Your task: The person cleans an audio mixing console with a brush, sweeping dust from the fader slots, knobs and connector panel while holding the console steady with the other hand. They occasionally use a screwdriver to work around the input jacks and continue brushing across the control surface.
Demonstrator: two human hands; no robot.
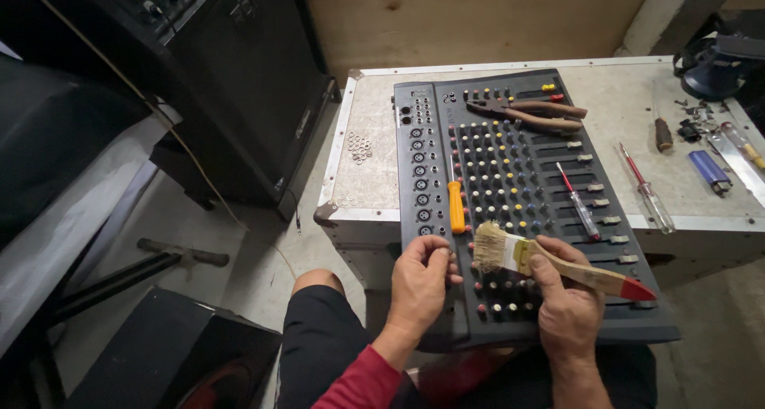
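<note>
Hands: right hand [567,297] grips a paintbrush [558,263], left hand [421,285] pinches something too small to identify over the mixer [518,218].

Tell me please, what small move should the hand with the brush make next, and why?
Probably sweep the paintbrush in the right hand gently across the nearest knob rows of the audio mixer. Its bristles already rest on the panel there, the left hand pinches the panel's left side nearby, and the orange-handled screwdriver lies just clear of the stroke.
</note>
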